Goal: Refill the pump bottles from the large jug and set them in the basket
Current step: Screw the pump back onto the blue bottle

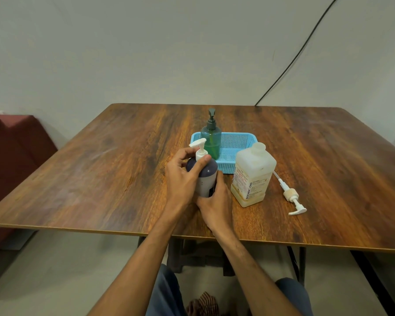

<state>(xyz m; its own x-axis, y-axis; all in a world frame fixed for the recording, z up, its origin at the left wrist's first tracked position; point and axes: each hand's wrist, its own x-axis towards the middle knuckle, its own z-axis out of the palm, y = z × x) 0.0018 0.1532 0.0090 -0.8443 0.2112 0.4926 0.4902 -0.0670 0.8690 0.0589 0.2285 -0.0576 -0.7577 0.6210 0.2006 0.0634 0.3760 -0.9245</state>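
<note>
A dark purple pump bottle [206, 176] with a white pump head [199, 148] stands on the wooden table [100, 174] in front of the basket. My left hand [183, 179] wraps its shoulder, thumb against the pump collar. My right hand [217, 201] grips the lower body from the right. A green pump bottle [211, 142] stands upright in the left end of the light blue basket [237, 142]. The large translucent jug [252, 176], holding a low layer of amber liquid, stands uncapped to the right of my hands.
The jug's own white pump with its long tube [292, 197] lies flat on the table to the right of the jug. A black cable [294, 58] runs down the wall behind. A dark red seat [14, 151] stands at the left.
</note>
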